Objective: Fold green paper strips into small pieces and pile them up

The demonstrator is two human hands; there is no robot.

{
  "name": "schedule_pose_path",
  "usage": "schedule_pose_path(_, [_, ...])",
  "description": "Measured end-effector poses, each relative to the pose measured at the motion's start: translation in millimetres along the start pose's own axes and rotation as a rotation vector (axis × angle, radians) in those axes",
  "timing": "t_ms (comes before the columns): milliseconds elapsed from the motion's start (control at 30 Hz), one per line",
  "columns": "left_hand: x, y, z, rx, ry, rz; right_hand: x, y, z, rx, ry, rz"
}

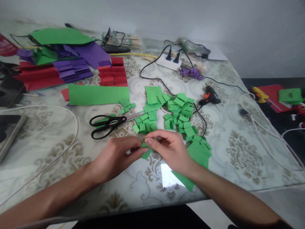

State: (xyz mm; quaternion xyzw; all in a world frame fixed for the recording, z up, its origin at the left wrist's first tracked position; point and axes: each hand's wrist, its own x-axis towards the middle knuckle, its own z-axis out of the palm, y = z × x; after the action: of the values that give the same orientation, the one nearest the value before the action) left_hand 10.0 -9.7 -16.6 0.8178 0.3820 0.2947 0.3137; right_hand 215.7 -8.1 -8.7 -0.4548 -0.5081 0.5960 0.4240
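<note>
Both my hands meet near the table's front edge over a small green paper piece (145,153). My left hand (118,157) pinches its left side and my right hand (168,148) pinches its top with thumb and fingers. Just behind my hands lies a heap of several small green paper squares (177,111). Black-handled scissors (108,124) lie to the left of that heap, blades pointing right. A larger green sheet (199,156) lies partly under my right wrist.
A long green paper strip (98,94) lies behind the scissors. Stacks of red (113,71), purple (73,66) and green paper fill the back left. A black glue gun (209,95), a white power strip (168,62) and cables lie at the back right. A white cable (71,127) curves at the left.
</note>
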Motion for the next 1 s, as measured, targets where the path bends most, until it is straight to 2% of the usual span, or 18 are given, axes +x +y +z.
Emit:
schedule_pose_path(200, [-1.0, -2.1, 0.5, -0.021, -0.004, -0.035, -0.2, -2.6, -0.4, 0.047, 0.009, 0.019])
schedule_pose_path(367, [0.1, -3.4, 0.8, -0.032, -0.011, -0.081, 1.9, -5.2, -4.2, -0.032, -0.008, 0.075])
schedule_pose_path(667, [1.8, -1.3, -2.9, -0.117, 0.081, -0.209, 3.4, -4.4, -3.4, 0.079, 0.043, 0.123])
schedule_pose_path(867, [2.6, 0.8, -5.5, -0.174, 0.054, -0.266, 0.5, -0.7, -2.0, -0.035, 0.108, 0.011])
schedule_pose_path(1000, [3.9, 2.9, -6.6, -0.192, 0.123, -0.259, -3.9, 1.6, 0.7, -0.159, 0.102, -0.114])
